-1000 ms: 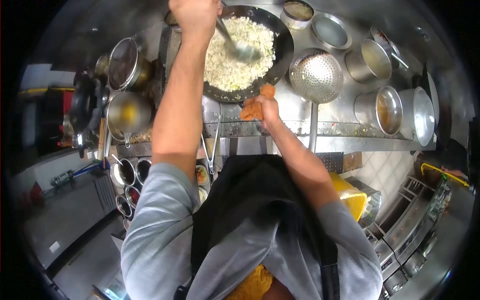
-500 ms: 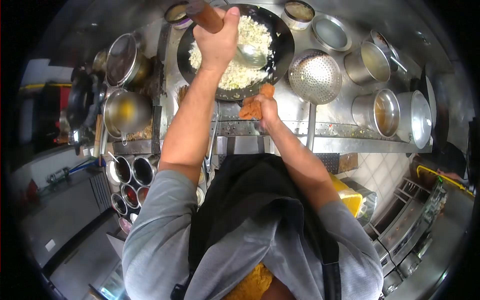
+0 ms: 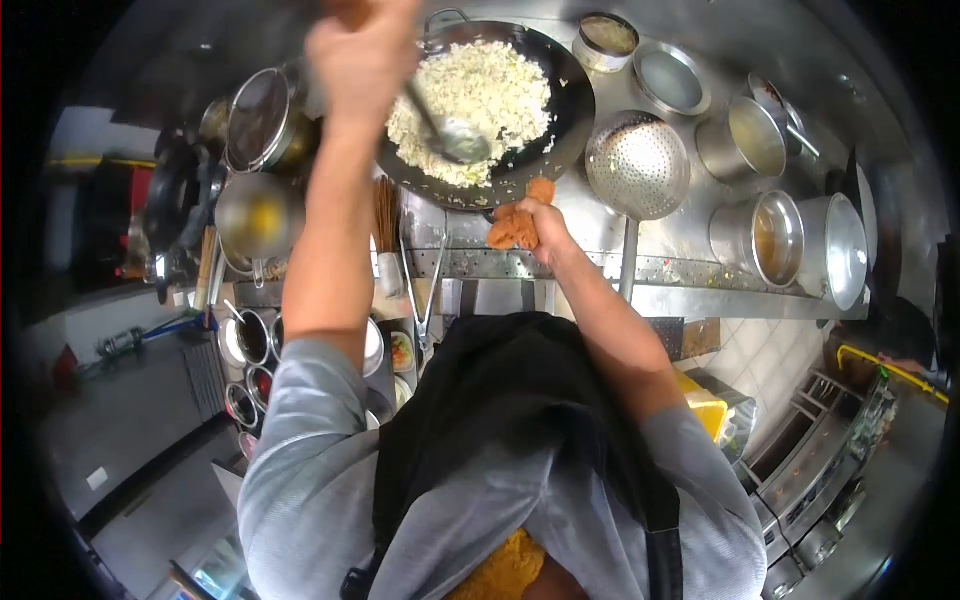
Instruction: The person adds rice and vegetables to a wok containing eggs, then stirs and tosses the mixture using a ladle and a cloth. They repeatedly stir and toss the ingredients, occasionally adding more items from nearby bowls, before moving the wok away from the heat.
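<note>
My left hand (image 3: 362, 62), smeared by motion, is wrapped round the wooden handle of a ladle (image 3: 466, 143). The ladle's bowl rests in the white, rice-like food (image 3: 485, 90) flecked with green. That food lies in a large black wok (image 3: 568, 115) on the steel cooktop, heaped toward the wok's left and middle. At the wok's near edge, my right hand (image 3: 545, 220) is closed on an orange-brown cloth (image 3: 513, 232). The cloth covers the wok's near handle, which is mostly hidden.
Right of the wok lies a perforated strainer (image 3: 640, 165). Beyond it stand steel pots (image 3: 742, 140) and a pot with brownish liquid (image 3: 775, 235). Tongs (image 3: 428, 290) and a bamboo brush (image 3: 386, 215) are at the near left. Sauce containers (image 3: 252, 338) stand further left.
My left hand has moved left, and the ladle's bowl has shifted left and down through the food. The wok now sits slightly right and nearer, with my right hand still at its near edge.
</note>
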Demonstrator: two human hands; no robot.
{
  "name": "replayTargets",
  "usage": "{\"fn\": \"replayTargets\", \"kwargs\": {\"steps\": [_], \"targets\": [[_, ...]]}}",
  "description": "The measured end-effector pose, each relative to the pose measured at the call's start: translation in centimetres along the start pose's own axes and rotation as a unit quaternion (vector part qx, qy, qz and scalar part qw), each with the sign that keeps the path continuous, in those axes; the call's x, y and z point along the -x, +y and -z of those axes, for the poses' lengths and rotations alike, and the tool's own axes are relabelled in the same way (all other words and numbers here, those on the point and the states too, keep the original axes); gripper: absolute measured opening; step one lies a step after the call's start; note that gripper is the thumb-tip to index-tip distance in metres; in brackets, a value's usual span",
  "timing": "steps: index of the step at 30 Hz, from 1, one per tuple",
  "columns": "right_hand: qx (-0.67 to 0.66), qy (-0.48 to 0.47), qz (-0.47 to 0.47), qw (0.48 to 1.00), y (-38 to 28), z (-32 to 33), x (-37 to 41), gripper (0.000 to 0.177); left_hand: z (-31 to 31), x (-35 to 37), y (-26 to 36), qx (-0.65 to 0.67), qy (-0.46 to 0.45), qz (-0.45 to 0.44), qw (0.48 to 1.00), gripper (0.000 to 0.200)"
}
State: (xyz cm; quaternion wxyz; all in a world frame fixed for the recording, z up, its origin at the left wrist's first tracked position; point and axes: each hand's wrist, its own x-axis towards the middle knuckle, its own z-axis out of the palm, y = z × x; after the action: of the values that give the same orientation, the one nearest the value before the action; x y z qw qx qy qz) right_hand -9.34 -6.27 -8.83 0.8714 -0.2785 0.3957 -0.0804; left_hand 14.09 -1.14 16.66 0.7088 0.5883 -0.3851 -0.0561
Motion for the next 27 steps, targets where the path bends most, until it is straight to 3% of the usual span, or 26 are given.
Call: {"fn": "replayTargets", "kwargs": {"steps": [2, 4, 5, 6, 8, 10, 12, 13, 14, 16, 17, 20, 22, 23, 24, 25, 26, 27], "targets": [[0.035, -0.017, -0.03, 0.999, -0.8, -0.3, 0.8, 0.039, 1.3, 1.6, 3.6, 0.002, 0.007, 0.002, 1.0, 0.032], [0.015, -0.031, -0.032, 0.999, -0.6, 0.1, -0.2, 0.039, -0.4, 2.7, -4.4, -0.044, 0.122, -0.07, 0.989, 0.03], [-0.006, -0.041, -0.036, 0.998, -0.2, 0.4, -0.6, 0.04, -0.5, 2.0, -5.9, 0.036, 0.104, -0.003, 0.994, 0.029], [-0.002, -0.043, -0.036, 0.998, 0.3, 0.8, -0.8, 0.04, 0.2, 0.0, -6.5, 0.041, 0.103, 0.008, 0.994, 0.032], [-0.007, -0.047, -0.02, 0.999, 0.3, 1.2, -1.4, 0.04, -1.8, -2.3, 1.5, -0.063, 0.241, 0.184, 0.951, 0.024], [-0.003, -0.04, -0.008, 0.999, 0.5, 1.4, -1.0, 0.04, -0.2, -2.4, 2.2, 0.117, 0.178, -0.021, 0.977, 0.023], [-0.062, -0.046, -0.006, 0.997, 0.5, 1.3, -0.9, 0.031, -0.6, -3.2, -0.3, -0.04, 0.263, 0.087, 0.96, 0.022], [-0.058, -0.047, -0.006, 0.997, 0.6, 1.1, -0.8, 0.031, 0.7, -5.2, -12.6, -0.166, 0.37, -0.213, 0.889, 0.022], [-0.055, -0.031, 0.014, 0.998, 0.6, 0.8, -1.0, 0.031, 0.1, -3.6, -9.8, 0.022, 0.288, -0.044, 0.956, 0.024], [-0.054, -0.009, 0.031, 0.998, 1.5, 1.0, -0.7, 0.031, -0.9, -6.0, -6.5, 0.107, 0.242, 0.19, 0.946, 0.029], [-0.044, -0.01, 0.031, 0.998, 1.5, 1.0, -0.9, 0.033, -1.0, -6.8, -4.9, 0.109, 0.244, 0.187, 0.945, 0.029], [-0.029, -0.017, 0.035, 0.999, 0.9, 0.9, -1.2, 0.035, -1.5, -8.6, -2.2, 0.143, 0.143, 0.047, 0.978, 0.036], [-0.019, -0.02, 0.03, 0.999, 1.4, 1.0, -0.7, 0.033, -3.6, -6.0, -2.9, 0.084, 0.221, 0.027, 0.971, 0.035], [-0.026, 0.005, 0.041, 0.999, 1.7, 0.6, -0.5, 0.032, -4.8, -5.6, -9.2, -0.107, 0.313, 0.035, 0.943, 0.034], [-0.032, 0.025, 0.06, 0.997, 1.1, 0.2, -0.8, 0.031, -2.6, -5.7, -14.4, -0.173, 0.243, -0.181, 0.937, 0.029], [-0.034, 0.024, 0.068, 0.997, 0.4, 0.2, -1.3, 0.031, -3.3, -7.0, -11.9, -0.088, 0.194, -0.03, 0.977, 0.027], [-0.032, 0.015, 0.048, 0.998, 1.2, 0.8, -0.7, 0.031, -3.6, -6.6, -8.3, -0.008, 0.139, 0.14, 0.98, 0.026], [-0.024, -0.003, 0.033, 0.999, 1.1, 0.8, -0.6, 0.03, -3.7, -6.5, -5.2, -0.009, 0.145, 0.141, 0.979, 0.026]]}}
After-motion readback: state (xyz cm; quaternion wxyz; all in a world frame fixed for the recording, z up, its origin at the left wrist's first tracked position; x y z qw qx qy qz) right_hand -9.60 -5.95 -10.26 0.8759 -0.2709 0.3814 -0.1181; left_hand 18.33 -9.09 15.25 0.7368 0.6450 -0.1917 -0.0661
